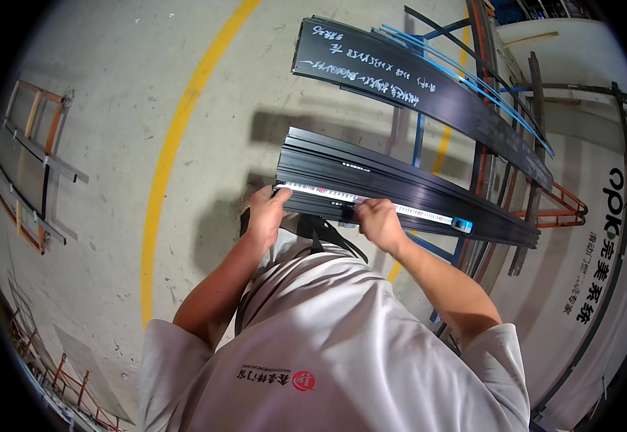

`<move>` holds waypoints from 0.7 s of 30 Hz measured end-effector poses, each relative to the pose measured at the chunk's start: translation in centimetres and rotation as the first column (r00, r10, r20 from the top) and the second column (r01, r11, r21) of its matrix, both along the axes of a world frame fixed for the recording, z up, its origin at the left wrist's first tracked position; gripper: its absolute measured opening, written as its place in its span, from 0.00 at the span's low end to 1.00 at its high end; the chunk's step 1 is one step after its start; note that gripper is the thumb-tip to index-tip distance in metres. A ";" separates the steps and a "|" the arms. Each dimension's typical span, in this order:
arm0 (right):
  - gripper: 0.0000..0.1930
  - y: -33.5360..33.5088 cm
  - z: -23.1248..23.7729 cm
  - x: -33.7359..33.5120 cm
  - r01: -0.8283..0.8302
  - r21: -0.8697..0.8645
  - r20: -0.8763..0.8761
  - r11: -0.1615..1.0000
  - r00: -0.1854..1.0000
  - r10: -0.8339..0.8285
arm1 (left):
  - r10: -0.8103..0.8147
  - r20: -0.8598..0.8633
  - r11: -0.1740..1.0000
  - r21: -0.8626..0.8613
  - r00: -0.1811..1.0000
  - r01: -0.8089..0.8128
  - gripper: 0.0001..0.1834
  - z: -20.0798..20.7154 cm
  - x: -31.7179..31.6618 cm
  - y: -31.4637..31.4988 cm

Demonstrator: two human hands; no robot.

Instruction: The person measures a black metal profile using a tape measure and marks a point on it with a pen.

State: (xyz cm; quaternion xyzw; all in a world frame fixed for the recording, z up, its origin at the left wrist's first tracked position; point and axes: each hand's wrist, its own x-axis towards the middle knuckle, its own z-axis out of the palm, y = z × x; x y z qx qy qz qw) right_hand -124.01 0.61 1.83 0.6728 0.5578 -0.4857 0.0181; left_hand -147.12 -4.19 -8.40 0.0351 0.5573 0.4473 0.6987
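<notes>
A tape measure (462, 225) with a blue case lies on a dark ribbed metal profile (393, 180), its white blade (328, 192) drawn out along the profile to the left end. At that end my left hand (266, 210) is closed, pinching the blade's tip against the profile's edge. My right hand (380, 225) is closed at the profile's near edge, partway along the blade. Its fingertips are partly hidden, and whether it grips the blade, the profile or something small cannot be made out. Small white marks show on the profile's upper face.
Beyond lies another dark profile (414, 86) with white handwriting, and blue strips (465, 72) along it. A metal rack (480, 144) supports both. On the floor, a yellow line (173, 137) curves at left, past which stand framed racks (36, 165). A white printed panel (580, 237) is at right.
</notes>
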 end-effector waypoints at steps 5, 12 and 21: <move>0.12 -1.1 0.3 0.2 0.181 -0.044 -0.017 0.982 0.983 -0.182 | -0.016 -0.018 1.000 0.000 1.000 0.016 0.13 0.0 0.0 -0.1; 0.17 0.2 0.7 -0.5 0.046 -0.104 0.109 0.994 0.993 -0.035 | -0.030 -0.012 0.999 0.016 0.999 0.030 0.13 0.0 -0.1 -0.1; 0.12 0.1 0.3 1.8 -0.845 0.414 0.475 0.337 0.517 0.712 | -0.008 -0.004 0.999 0.035 1.000 0.009 0.15 -0.5 0.2 -0.1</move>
